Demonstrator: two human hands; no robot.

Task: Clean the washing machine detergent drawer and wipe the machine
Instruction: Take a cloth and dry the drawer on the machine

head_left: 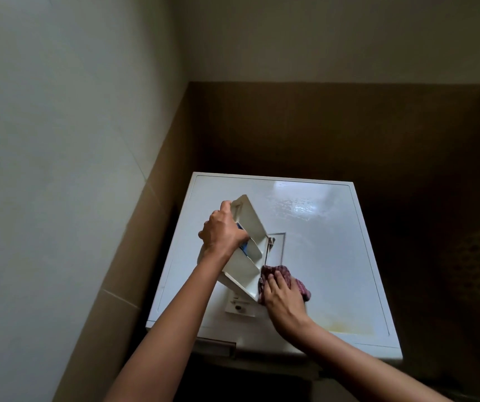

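Note:
The white detergent drawer [250,242] is out of the machine and tilted above the top of the white washing machine [328,256]. My left hand [221,230] grips the drawer's left side, fingers curled over its edge; a blue insert [243,245] shows just under the hand. My right hand [282,297] lies on a dark red checked cloth [296,281] and presses it against the drawer's near right wall and the machine top. A flat white part [240,307] lies on the top below the drawer.
The machine stands in a corner, with a pale wall at the left and brown tiling behind and to the right. A yellowish stain [346,324] marks the near right part of the top. The empty drawer slot [218,345] shows at the front left edge.

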